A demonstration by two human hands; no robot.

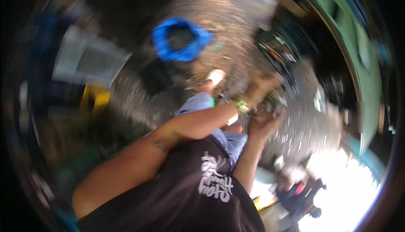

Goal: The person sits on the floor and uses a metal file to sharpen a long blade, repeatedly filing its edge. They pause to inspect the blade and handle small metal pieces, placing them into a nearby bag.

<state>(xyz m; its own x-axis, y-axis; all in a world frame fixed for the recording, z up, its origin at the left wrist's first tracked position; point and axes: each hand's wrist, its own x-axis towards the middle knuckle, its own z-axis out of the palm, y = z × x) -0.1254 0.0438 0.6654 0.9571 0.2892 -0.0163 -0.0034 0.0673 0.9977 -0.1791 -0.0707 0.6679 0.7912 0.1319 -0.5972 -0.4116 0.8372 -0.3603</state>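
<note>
My left hand (262, 87) reaches across to the right, a greenish-gold watch (241, 104) on its wrist. Just below it is my right hand (265, 124), turned partly palm-up with its fingers curving upward. Motion smears the fingers of both hands. A dark, mottled patch (270, 102) shows between them; whether it is something held or the ground behind cannot be told. Beyond the hands, a dark crate (280, 50) holds several long, thin items, blurred. A blue bag (179, 57) with its mouth open stands on the ground farther ahead.
A pale grey box-like thing (86, 59) and a yellow object (95, 98) lie to the left. Along the right runs a green panel or bench (358, 50). Small debris litters the ground (236, 25). Another person (297, 194) is at the lower right, near bright light.
</note>
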